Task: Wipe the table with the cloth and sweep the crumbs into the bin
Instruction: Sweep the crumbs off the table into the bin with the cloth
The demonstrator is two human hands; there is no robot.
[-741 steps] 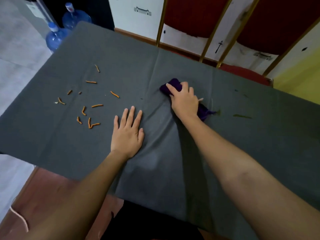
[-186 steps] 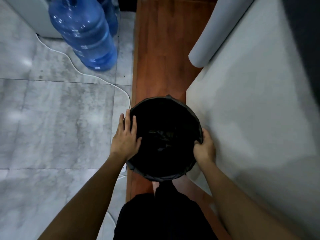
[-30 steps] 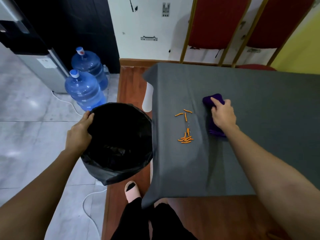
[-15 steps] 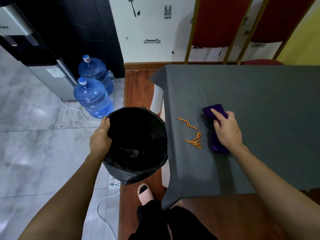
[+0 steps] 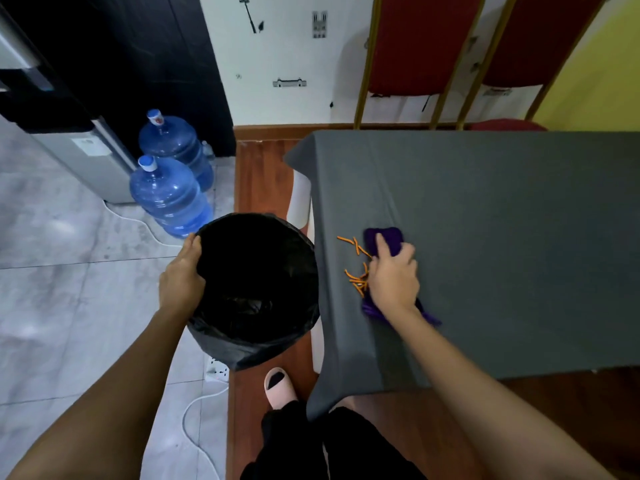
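Right hand point(image 5: 393, 277) pressing flat, fingers extended, on the purple cloth point(image 5: 385, 241) atop the grey table point(image 5: 502, 220); orange crumbs point(image 5: 356, 268) lying just left of it, near the edge. Left hand point(image 5: 181, 277) gripping the rim of the black-lined bin point(image 5: 256, 289), beside the table edge.
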